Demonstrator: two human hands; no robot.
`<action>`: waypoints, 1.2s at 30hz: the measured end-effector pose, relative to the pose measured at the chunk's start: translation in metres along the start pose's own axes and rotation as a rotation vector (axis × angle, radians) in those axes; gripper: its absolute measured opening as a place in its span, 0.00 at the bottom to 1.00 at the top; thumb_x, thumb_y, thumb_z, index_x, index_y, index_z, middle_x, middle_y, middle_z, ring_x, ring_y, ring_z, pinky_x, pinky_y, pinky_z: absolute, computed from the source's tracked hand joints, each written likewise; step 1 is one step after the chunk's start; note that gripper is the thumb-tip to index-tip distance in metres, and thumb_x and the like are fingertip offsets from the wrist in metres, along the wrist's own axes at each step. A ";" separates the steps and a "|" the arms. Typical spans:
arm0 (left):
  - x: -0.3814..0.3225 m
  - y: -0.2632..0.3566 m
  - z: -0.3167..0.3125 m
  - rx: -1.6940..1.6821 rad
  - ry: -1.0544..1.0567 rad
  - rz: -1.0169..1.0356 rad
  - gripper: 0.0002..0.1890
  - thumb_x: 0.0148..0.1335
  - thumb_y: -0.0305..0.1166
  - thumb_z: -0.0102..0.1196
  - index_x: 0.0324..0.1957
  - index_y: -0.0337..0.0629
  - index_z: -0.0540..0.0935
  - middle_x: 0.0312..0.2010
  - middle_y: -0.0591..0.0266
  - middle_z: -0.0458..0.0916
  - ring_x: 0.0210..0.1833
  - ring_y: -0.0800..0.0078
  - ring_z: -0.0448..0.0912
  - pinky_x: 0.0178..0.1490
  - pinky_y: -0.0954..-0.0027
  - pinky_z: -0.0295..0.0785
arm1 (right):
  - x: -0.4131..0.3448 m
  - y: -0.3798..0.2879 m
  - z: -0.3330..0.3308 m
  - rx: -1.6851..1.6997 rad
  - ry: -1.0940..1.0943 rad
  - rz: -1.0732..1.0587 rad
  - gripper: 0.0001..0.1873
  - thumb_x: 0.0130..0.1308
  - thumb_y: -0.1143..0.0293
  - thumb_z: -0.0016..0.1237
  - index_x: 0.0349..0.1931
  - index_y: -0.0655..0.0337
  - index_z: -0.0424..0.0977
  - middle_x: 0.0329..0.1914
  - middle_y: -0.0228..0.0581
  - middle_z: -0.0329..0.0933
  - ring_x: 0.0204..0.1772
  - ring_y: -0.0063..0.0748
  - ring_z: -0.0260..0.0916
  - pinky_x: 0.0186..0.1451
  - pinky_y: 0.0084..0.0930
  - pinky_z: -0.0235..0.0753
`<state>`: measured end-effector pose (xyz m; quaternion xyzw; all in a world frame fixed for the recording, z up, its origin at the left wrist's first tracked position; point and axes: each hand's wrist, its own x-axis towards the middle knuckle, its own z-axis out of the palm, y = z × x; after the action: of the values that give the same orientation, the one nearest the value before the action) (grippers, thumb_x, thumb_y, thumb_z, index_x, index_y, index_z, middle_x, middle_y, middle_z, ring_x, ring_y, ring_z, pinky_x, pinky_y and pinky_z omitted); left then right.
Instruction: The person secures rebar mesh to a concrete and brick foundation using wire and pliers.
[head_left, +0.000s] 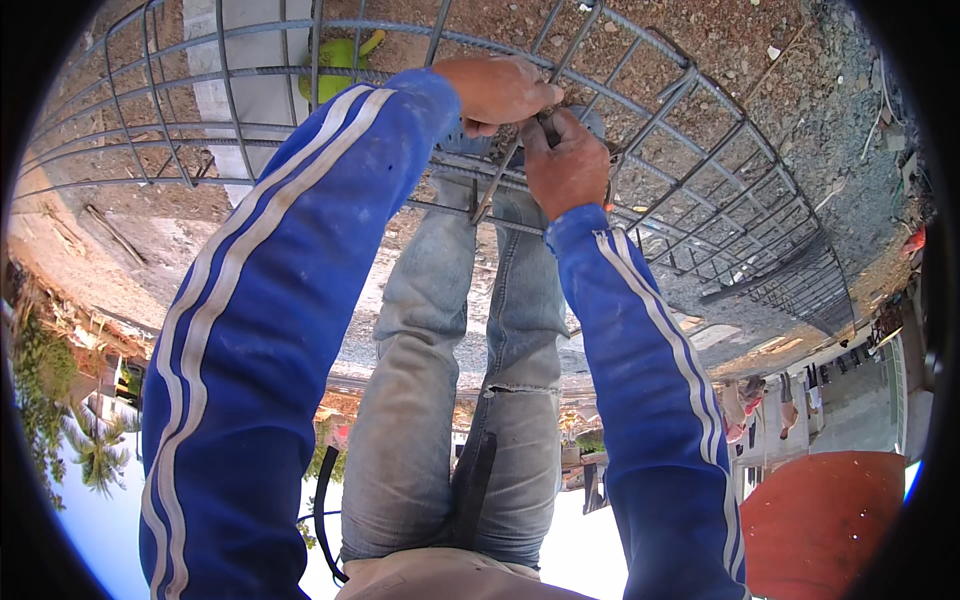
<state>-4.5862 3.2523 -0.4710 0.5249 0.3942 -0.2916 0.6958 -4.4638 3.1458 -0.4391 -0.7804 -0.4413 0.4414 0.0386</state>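
A long cage of ribbed steel rebar (652, 112) crosses in front of my legs, its long bars joined by thin stirrups. My left hand (499, 94) reaches over the upper bars, fingers curled in against one stirrup (495, 184). Just below it, my right hand (568, 161) bends thumb and forefinger together by the same stirrup. The fingertips of both hands nearly meet. Anything pinched between them is too small or too hidden to make out. A dark curved thing with a bit of orange shows beside my right wrist, partly covered.
My jeans-clad legs (420, 337) and shoes stand close against the cage. A green rounded object (334, 67) lies behind the bars, near a pale flat strip (247, 60). Rubble and gravel (817, 135) cover the ground. People (787, 412) and a red curved surface (825, 517) appear at right.
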 end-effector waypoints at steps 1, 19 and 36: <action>-0.001 -0.001 0.004 -0.022 0.061 0.020 0.32 0.70 0.56 0.36 0.44 0.31 0.74 0.29 0.49 0.77 0.15 0.68 0.75 0.19 0.66 0.72 | 0.000 0.003 -0.001 -0.006 -0.002 -0.037 0.12 0.56 0.61 0.57 0.34 0.59 0.77 0.27 0.45 0.80 0.33 0.49 0.79 0.37 0.39 0.77; -0.019 -0.037 0.064 -0.325 0.822 0.190 0.28 0.67 0.54 0.47 0.46 0.34 0.80 0.33 0.54 0.81 0.30 0.71 0.81 0.34 0.68 0.75 | -0.020 -0.014 0.009 0.014 0.052 0.155 0.18 0.66 0.58 0.50 0.27 0.66 0.74 0.22 0.54 0.76 0.24 0.51 0.75 0.28 0.38 0.72; -0.018 0.007 0.060 -1.260 0.118 -0.283 0.20 0.65 0.47 0.50 0.41 0.37 0.80 0.19 0.76 0.68 0.24 0.79 0.69 0.33 0.71 0.70 | -0.077 0.012 -0.031 0.934 0.283 0.359 0.20 0.68 0.74 0.48 0.58 0.71 0.65 0.54 0.45 0.68 0.55 0.31 0.69 0.55 0.23 0.71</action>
<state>-4.5751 3.1962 -0.4435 -0.0259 0.5925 -0.0640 0.8026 -4.4501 3.0929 -0.3751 -0.7955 -0.0468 0.4810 0.3656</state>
